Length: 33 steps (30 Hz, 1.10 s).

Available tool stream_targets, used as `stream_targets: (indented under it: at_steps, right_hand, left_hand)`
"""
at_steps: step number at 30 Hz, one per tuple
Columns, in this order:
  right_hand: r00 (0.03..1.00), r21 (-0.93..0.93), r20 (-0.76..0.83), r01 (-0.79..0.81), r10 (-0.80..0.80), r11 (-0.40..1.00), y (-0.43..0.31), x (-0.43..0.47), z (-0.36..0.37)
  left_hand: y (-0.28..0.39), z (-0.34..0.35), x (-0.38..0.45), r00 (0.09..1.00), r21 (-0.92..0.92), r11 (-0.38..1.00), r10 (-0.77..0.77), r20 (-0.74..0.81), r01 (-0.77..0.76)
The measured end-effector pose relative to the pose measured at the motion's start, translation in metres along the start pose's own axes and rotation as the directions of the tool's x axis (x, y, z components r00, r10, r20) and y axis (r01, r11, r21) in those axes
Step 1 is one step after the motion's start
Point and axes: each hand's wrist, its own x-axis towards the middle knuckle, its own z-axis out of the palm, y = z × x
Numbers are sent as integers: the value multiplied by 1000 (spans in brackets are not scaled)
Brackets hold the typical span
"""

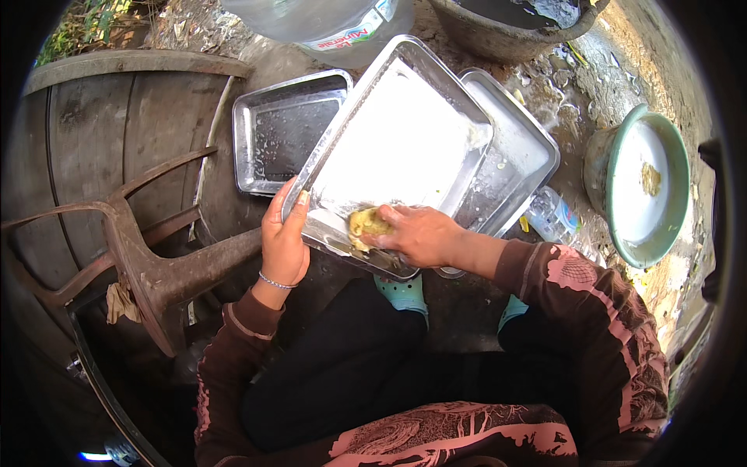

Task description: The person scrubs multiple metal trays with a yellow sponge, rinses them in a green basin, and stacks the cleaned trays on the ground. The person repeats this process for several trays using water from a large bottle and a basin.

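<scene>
A rectangular metal tray [402, 140] is tilted up in front of me, its inside bright with glare and streaked with suds. My left hand [286, 239] grips its lower left corner, thumb over the rim. In my right hand [417, 233] is a yellowish sponge [369, 227], pressed against the tray's inner surface near the lower edge. Behind it on the right lies another metal tray [513, 146] holding cloudy, soapy water, partly covered by the first. To the left a smaller, darker metal tray [286, 140] rests on the ground, wet inside.
A green plastic basin [648, 187] with whitish liquid and a brownish lump stands right. Near it lies a clear plastic bottle [551, 216]. A dark tub [508, 35] and a large translucent water container [327, 29] stand at the back. An overturned brown plastic chair [175, 274] is left.
</scene>
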Motion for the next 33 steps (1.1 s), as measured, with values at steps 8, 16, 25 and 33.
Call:
stream_targets:
  at_steps: [8,16,25,33]
  right_hand:
    - [926,537,-254,-105,279,837,-15,11,13]
    - [833,199,-550,205,-64,958,-28,25,3]
    - [921,93,-355,203,-158,975,-33,13,12]
    - [980,132,-130,166,-149,977,5,-36,28]
  left_hand:
    - [7,19,4,991,-159,987,39,131,-17]
    - [20,25,2,954,-239,961,-63,292,137]
    - [14,17,11,900,-29,938,-324,291,346]
    - [8,19,16,945,-9,975,-213,249,222]
